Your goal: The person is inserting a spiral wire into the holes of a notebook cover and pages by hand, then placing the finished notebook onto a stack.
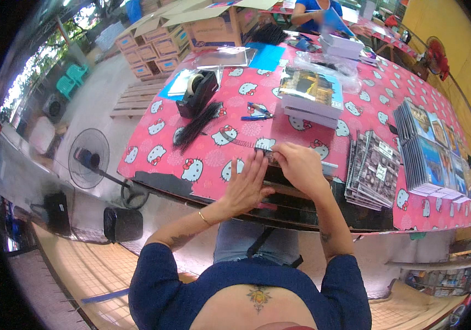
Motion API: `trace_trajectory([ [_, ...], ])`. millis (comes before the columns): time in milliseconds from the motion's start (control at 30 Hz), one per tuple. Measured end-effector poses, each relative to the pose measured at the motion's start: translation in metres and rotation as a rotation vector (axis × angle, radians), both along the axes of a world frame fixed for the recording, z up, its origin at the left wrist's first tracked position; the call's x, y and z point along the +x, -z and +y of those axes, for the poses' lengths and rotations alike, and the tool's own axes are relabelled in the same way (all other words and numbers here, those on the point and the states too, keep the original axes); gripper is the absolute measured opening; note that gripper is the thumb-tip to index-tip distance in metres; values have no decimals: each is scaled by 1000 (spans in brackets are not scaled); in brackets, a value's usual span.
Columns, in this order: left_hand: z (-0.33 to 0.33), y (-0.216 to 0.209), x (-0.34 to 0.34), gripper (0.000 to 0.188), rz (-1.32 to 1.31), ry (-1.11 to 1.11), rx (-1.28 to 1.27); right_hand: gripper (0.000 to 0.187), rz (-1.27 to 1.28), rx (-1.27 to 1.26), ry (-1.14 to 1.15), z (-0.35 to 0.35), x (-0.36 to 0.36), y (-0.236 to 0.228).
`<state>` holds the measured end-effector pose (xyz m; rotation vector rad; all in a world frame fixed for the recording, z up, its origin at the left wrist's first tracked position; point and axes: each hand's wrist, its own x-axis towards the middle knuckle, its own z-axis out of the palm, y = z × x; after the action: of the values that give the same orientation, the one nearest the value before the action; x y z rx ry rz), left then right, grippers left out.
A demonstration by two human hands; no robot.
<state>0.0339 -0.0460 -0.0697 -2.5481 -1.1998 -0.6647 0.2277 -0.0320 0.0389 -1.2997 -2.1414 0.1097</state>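
Observation:
At the table's near edge my left hand (249,184) lies over a thin book (272,160), its fingers stretched out along the far edge. My right hand (300,165) pinches at that edge with thumb and forefinger, where a black spiral binding coil (238,142) runs. The coil's free end sticks out leftward past my left fingertips. Both hands hide most of the book. A bundle of loose black coils (198,127) rests to the left, and pens (257,112) lie beyond the hands.
A black tape dispenser (198,94) stands at the left, a book stack (310,92) ahead. Spiral-bound books (374,171) and taller stacks (430,151) fill the right. Cardboard boxes (213,32) stand far left. Across the table a person in blue (307,17) handles books. A fan (88,158) stands left.

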Motion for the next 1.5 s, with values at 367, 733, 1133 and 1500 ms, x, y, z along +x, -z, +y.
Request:
trace_trajectory([
  [367, 22, -42, 17, 82, 18, 32, 146, 22, -149, 13, 93, -20, 40, 3],
  [733, 22, -61, 28, 81, 46, 190, -24, 18, -129, -34, 28, -22, 50, 0],
  [1133, 38, -92, 47, 79, -79, 3, 39, 48, -98, -66, 84, -30, 42, 0],
  [1500, -3, -40, 35, 83, 203, 298, 89, 37, 948, -319, 98, -54, 79, 64],
])
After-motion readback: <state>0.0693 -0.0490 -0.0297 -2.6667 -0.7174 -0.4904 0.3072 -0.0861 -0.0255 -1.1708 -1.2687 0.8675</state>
